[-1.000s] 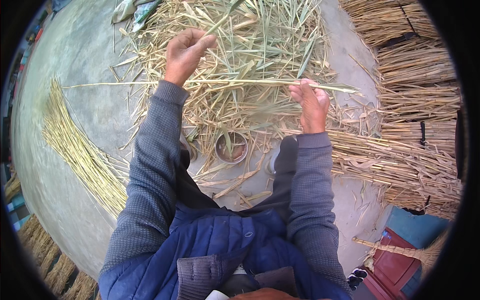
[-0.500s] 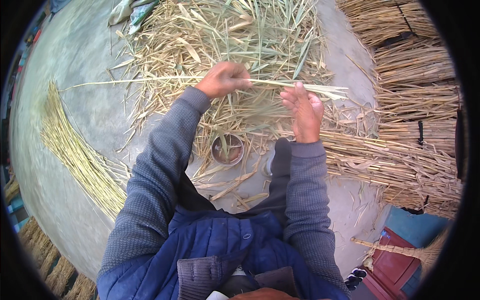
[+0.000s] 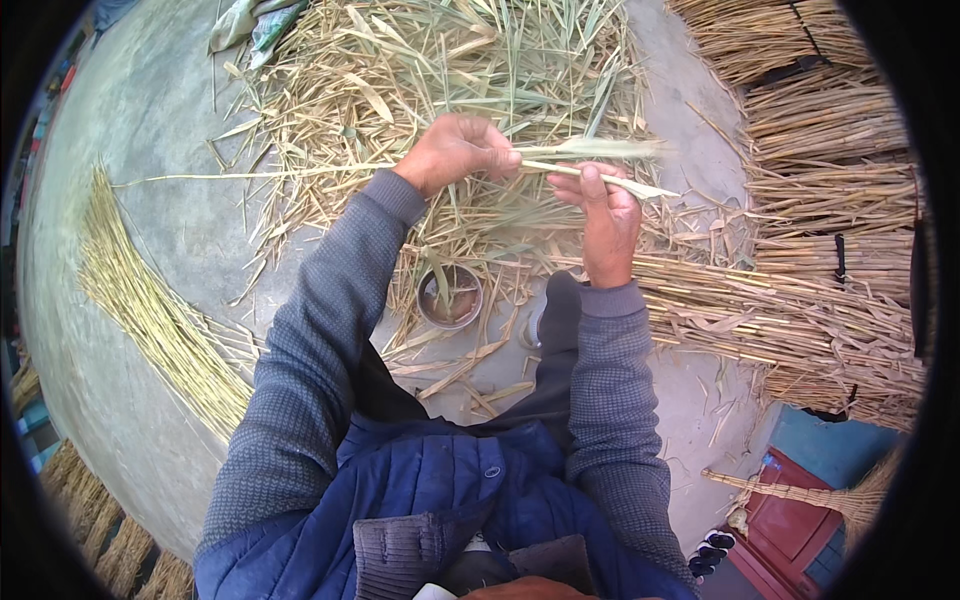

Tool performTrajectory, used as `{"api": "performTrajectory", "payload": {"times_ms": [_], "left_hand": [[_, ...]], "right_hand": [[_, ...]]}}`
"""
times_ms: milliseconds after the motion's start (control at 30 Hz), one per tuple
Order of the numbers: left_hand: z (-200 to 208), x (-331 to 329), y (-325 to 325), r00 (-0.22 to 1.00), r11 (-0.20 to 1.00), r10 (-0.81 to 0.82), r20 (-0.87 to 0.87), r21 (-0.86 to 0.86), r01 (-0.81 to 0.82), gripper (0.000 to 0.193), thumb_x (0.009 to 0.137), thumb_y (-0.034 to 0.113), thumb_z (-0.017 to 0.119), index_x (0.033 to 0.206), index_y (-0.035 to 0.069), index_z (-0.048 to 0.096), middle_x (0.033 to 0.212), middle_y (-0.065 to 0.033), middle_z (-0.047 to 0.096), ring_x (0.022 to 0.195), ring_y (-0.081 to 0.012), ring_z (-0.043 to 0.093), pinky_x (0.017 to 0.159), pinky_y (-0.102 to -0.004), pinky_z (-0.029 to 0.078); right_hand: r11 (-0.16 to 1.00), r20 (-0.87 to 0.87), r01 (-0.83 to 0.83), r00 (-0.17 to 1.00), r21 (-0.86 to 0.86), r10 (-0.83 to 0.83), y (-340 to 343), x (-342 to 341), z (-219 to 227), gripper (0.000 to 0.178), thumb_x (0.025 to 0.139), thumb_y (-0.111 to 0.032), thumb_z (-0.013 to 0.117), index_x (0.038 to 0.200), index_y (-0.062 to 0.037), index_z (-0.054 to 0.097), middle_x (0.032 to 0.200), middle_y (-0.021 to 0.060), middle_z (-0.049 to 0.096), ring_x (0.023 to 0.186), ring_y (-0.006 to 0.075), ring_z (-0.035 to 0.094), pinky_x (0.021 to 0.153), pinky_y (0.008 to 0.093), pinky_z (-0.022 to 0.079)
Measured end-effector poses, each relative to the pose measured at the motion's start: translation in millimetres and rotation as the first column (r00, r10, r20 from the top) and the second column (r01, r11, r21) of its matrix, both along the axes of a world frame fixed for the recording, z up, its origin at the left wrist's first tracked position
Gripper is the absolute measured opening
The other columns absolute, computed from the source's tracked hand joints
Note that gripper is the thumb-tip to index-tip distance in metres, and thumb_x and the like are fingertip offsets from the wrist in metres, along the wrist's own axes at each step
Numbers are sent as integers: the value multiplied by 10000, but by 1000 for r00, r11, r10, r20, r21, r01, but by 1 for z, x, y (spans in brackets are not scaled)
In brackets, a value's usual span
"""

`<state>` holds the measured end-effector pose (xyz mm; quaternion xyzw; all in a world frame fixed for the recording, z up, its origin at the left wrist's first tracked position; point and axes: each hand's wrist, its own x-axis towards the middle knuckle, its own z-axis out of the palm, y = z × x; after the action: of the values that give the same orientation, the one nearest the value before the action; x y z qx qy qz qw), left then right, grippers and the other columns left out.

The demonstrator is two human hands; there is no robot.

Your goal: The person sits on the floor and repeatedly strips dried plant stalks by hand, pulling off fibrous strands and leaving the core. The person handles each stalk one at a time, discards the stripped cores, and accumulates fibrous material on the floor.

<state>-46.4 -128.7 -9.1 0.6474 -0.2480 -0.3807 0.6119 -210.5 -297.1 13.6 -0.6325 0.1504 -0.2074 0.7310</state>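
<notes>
A long, thin pale-green reed stalk [image 3: 541,166] stretches crosswise in front of me, its slender end reaching far to the left. My left hand [image 3: 458,153] is closed round it, thumb pressed along the stalk. My right hand [image 3: 606,218] grips the thicker, leafy end between thumb and fingers. A green leaf [image 3: 610,149], smeared by motion, sticks out to the right just above the right fingers. Beneath both hands spreads a heap of dry and green leaves [image 3: 340,110]. A round metal bowl [image 3: 480,296] with leaf scraps in it stands between my feet and the heap.
On the left lies a bundle of peeled stalks [image 3: 165,320]. Unpeeled reeds [image 3: 760,315] lie at my right, beside stacked tied bundles [image 3: 830,150]. A broom [image 3: 780,490] and a dark red panel [image 3: 785,530] are at lower right. A cloth sack [image 3: 255,28] lies at far left.
A leaf has come away from the stalk's right end and now swings above it. My left hand has shifted slightly right and up; the right hand has moved slightly left.
</notes>
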Motion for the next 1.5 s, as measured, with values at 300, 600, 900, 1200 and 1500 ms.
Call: {"api": "performTrajectory", "payload": {"times_ms": [300,600,900,1200,1500], "left_hand": [[-16,47,43,175,716,-264,948,315,-623,285,910,379,721,998,108,706,832,-63,715,672,-117,621,587,-282,474],[-18,44,80,358,840,-165,919,321,-437,260,901,345,723,885,86,737,666,-61,686,562,-184,634,555,-346,501],[-18,31,146,412,818,-254,875,421,-391,273,865,350,723,911,81,707,764,-107,697,726,-291,681,658,-411,520],[-18,17,225,419,790,-282,863,457,-409,225,824,236,750,866,41,646,712,-152,641,700,-357,645,625,-421,501],[-39,3,228,414,820,-271,869,434,-373,211,779,249,731,798,103,580,691,-60,607,777,-284,637,713,-439,446]], "right_hand": [[995,-121,-2,993,102,14,4,-5,-9,317,1020,-302,612,1085,8,622,1034,172,719,913,194,714,779,305,603],[977,-135,214,968,18,-210,-43,19,-31,436,993,-314,659,1133,87,565,1027,210,707,865,211,716,732,277,599],[571,-457,-189,809,-799,-370,26,71,-132,449,928,-310,683,1219,26,615,1089,165,739,997,285,707,912,395,523],[164,-847,-831,523,-532,-98,142,-10,-310,182,815,-159,702,978,-79,696,990,163,705,894,354,713,760,460,567],[133,-813,-812,579,-568,59,126,-15,-356,135,829,-138,635,923,-65,698,852,179,714,810,400,699,692,494,555]]}}
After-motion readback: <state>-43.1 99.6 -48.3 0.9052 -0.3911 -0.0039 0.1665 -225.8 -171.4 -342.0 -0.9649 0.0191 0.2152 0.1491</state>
